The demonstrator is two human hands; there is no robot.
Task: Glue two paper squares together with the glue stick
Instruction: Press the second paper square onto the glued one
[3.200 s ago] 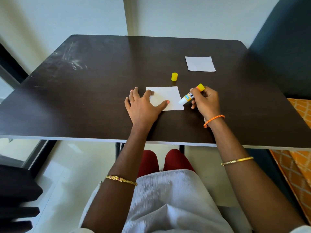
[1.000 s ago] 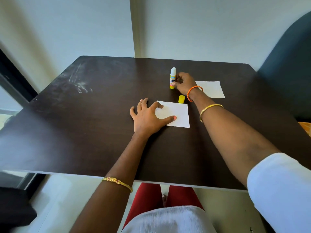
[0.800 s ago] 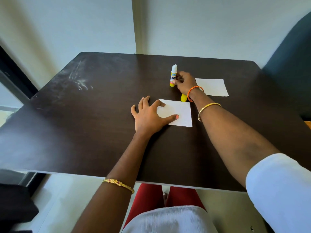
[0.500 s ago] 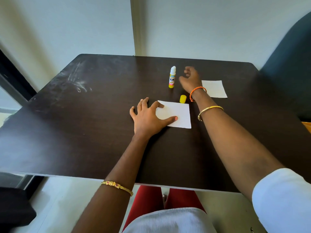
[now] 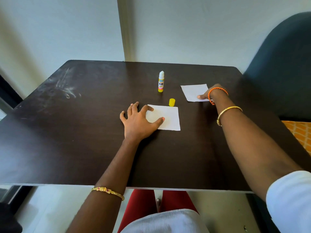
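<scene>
Far paper square (image 5: 193,91) under right hand (image 5: 211,94)

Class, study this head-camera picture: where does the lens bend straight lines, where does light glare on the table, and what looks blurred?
Head view: the wide lens bows the table edges and wall corner; pale glare and smudges sheen its far left; the near forearms and white sleeve look soft, while the glue stick label, yellow cap and both paper squares stay sharp.

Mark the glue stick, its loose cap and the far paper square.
glue stick (image 5: 161,84): head view, on the printed label mid-body.
cap (image 5: 172,102): head view, on the yellow side wall.
far paper square (image 5: 191,91): head view, on the bare white middle, left of the thumb.
</scene>
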